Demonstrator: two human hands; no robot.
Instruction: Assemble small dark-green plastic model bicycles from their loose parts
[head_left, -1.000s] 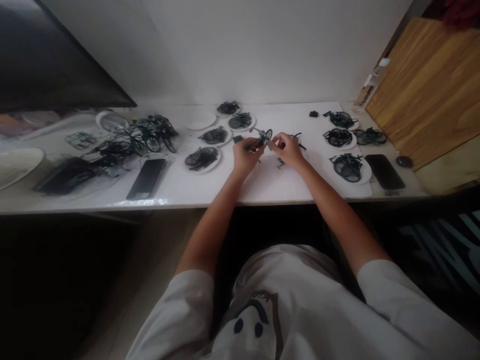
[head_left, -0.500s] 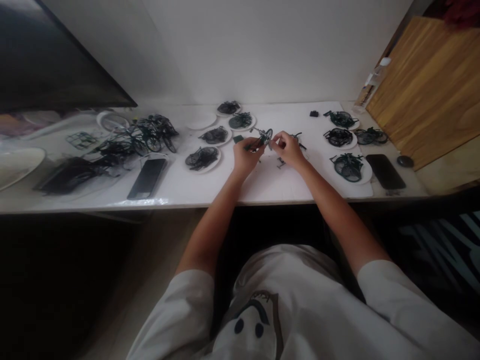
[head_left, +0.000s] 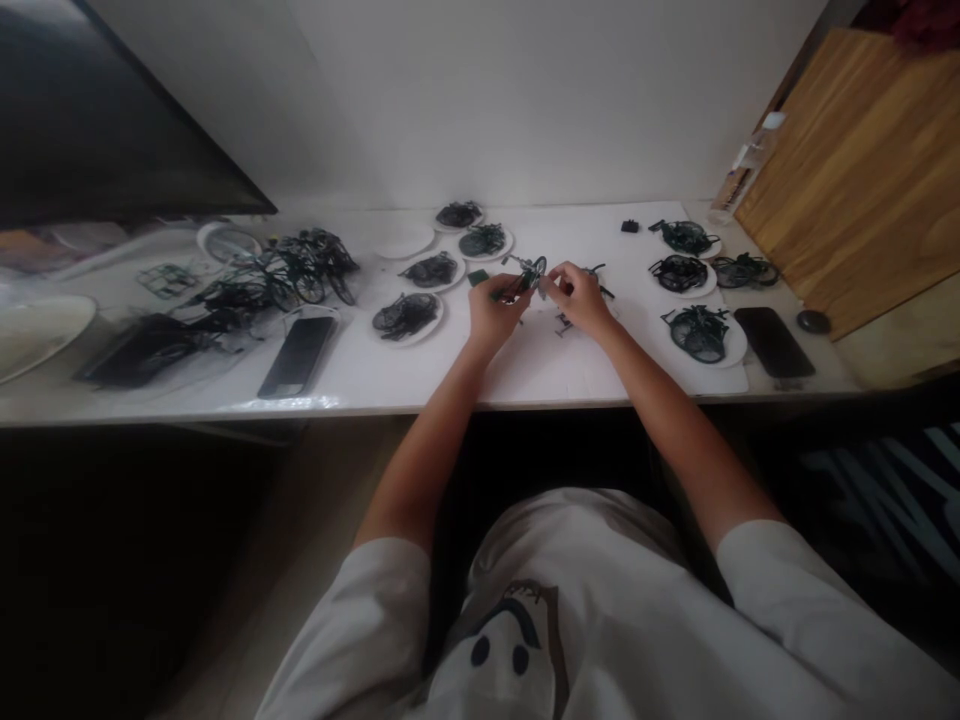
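Observation:
Above the white board, my left hand (head_left: 493, 308) is closed around a dark miniature bicycle (head_left: 523, 283), one wheel of it standing up past the fingertips. My right hand (head_left: 579, 298) pinches right beside that wheel; a small greyish bit shows at its fingertips, too small to name. Partly hidden behind the right hand, loose dark bicycle parts (head_left: 599, 283) lie on the board. A small green piece (head_left: 478, 277) is just behind the left hand.
White plates of dark bicycle parts stand left (head_left: 431, 332) and right (head_left: 733, 350). Miniature bicycles (head_left: 311, 268) crowd together at the left. Phones lie left (head_left: 298, 352) and right (head_left: 772, 340). A bottle (head_left: 754, 160) leans by the wooden panel (head_left: 862, 170).
The view has shifted very slightly. Both hands keep almost the same pose around the miniature bicycle.

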